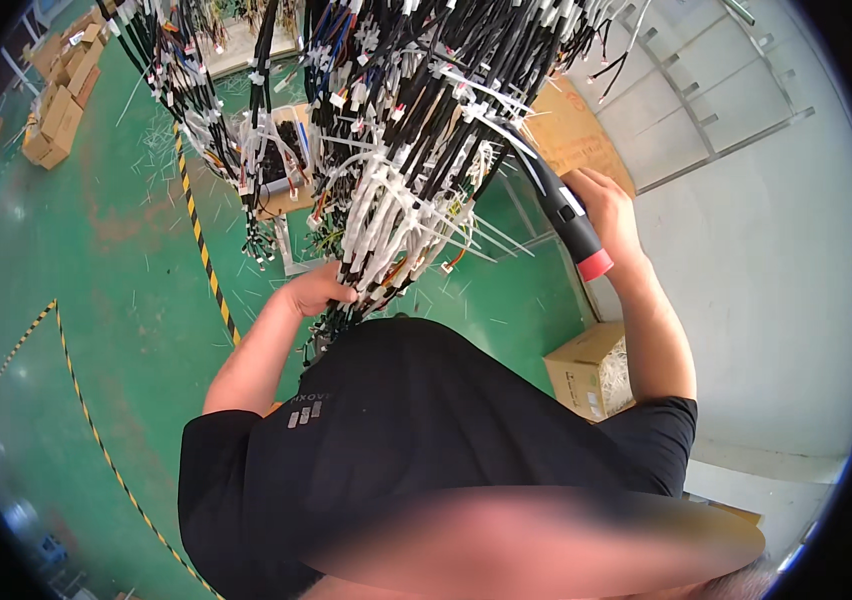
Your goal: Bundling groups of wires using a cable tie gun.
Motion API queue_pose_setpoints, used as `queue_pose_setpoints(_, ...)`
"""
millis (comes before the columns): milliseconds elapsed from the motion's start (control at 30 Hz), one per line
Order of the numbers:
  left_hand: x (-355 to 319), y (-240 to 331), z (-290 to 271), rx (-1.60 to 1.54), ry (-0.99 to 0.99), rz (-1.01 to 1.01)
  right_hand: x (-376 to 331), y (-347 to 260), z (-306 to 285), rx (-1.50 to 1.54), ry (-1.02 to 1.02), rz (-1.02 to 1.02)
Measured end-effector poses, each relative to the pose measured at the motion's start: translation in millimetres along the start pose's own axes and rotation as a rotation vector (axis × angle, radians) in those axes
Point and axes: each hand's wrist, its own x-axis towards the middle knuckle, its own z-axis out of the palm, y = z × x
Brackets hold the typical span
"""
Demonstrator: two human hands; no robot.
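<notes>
A thick mass of black-sleeved wire harnesses point(426, 150) hangs in front of my body, with white connectors and many white cable ties. At its lower end, my left hand point(318, 290) is closed around the wire bundle point(371, 245), thumb across the front. My right hand point(601, 210) is at the right of the mass, wrapped round a black cable tie gun point(568, 215) with a red end. The gun's narrow nose points up and left into the harnesses, beside white cable ties point(486, 95). Part of the right fingers is hidden behind the gun.
Another harness bunch point(211, 130) hangs to the left. Cut tie ends lie scattered on the green floor point(136, 270), which has yellow-black tape lines point(196, 220). A cardboard box point(591, 365) stands low at the right, near a pale wall point(756, 250). More boxes point(56, 120) sit far left.
</notes>
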Motion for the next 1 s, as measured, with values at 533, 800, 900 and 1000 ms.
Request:
queue_pose_setpoints(533,-2.0,-2.5,-5.8,-0.044,-0.074,0.015,-2.3,0.8,7.4,-0.109,0.2,-0.121)
queue_pose_setpoints(800,-8.1,6.1,-8.9,-0.014,-0.137,0.027,-44.6,-13.8,9.1,0.132,0.156,0.061)
queue_pose_setpoints(900,-9.2,11.4,-8.3,-0.034,-0.174,0.015,-57.8,-26.1,-8.5,0.433,-0.104,0.188)
queue_pose_setpoints(1000,-8.6,17.7,-7.4,-0.075,-0.252,-0.009,-70.7,-26.4,4.1,-0.211,0.192,-0.029)
